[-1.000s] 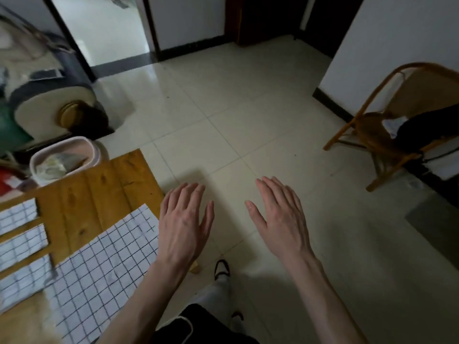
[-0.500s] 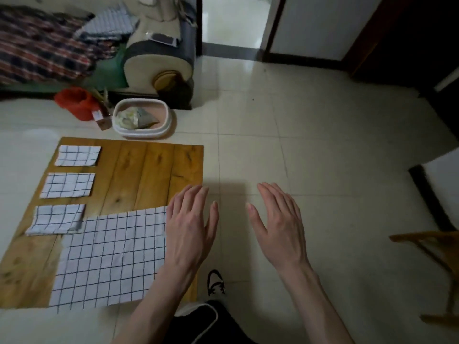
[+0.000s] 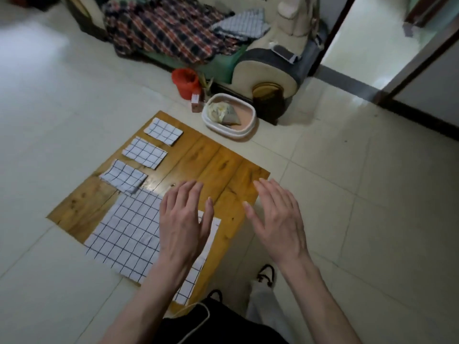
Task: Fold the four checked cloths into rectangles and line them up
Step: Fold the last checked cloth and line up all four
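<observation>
A low wooden board (image 3: 223, 167) lies on the tiled floor. Three folded white checked cloths sit in a row along its left edge: the far one (image 3: 163, 131), the middle one (image 3: 144, 152), and the near one (image 3: 123, 176), which looks a little rumpled. A large unfolded checked cloth (image 3: 129, 232) lies flat on the near part of the board. My left hand (image 3: 185, 224) hovers with fingers straight over the cloth's right part, hiding some of it. My right hand (image 3: 277, 217) is spread flat over the board's right edge and holds nothing.
A white basin (image 3: 250, 112) with crumpled bags stands just beyond the board. A red bucket (image 3: 185, 81) and a sofa (image 3: 268, 65) draped with a plaid blanket (image 3: 169, 28) lie behind. My foot (image 3: 265, 275) is at the board's near right corner.
The camera view has swung left, so the board and cloths now sit under my hands. Both hands stay flat and held apart, holding nothing.
</observation>
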Motion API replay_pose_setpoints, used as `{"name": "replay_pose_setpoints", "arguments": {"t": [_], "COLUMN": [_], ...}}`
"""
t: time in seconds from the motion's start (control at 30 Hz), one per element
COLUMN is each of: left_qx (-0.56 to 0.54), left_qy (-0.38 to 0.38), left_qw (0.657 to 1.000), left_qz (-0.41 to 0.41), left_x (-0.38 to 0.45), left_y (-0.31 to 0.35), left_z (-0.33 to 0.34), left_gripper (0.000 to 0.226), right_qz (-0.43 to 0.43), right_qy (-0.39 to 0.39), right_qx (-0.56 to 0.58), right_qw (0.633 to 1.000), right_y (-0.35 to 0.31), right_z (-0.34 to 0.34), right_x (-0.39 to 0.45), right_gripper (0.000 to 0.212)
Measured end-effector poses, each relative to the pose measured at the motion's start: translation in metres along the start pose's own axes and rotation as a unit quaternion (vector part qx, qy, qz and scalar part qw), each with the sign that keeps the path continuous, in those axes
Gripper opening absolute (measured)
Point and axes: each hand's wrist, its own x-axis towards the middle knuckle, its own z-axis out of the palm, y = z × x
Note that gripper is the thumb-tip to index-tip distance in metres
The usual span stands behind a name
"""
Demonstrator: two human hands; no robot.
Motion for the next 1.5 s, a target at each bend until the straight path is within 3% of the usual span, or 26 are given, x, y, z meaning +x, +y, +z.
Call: {"name": "replay_pose_setpoints", "arguments": {"t": [0.37,0.77,1.1,1.27,1.5], "left_qx": [0.062,0.113,0.084,0.069,0.072], "left_qy": [0.080,0.109,0.107,0.084,0.055], "left_qw": [0.970,0.913,0.888,0.870,0.872], "left_qz": [-0.223,-0.376,-0.439,-0.481,-0.481], "left_x": [0.005,-0.055,-0.097,-0.124,-0.151], "left_y": [0.005,-0.007,-0.078,-0.117,-0.160], "left_z": [0.005,0.035,0.094,0.161,0.268], "left_gripper": [0.049,0.046,0.044,0.051,0.053], "right_qz": [-0.216,-0.413,-0.470,-0.490,-0.512], "right_qy": [-0.085,-0.189,-0.218,-0.243,-0.263], "right_qx": [0.066,0.080,0.066,0.062,0.032], "right_qw": [0.970,0.887,0.853,0.835,0.817], "right_y": [0.013,-0.020,-0.052,-0.042,-0.025], "right_z": [0.021,0.091,0.186,0.264,0.379], "right_x": [0.098,0.124,0.124,0.100,0.073], "right_gripper": [0.061,0.062,0.064,0.064,0.065]}}
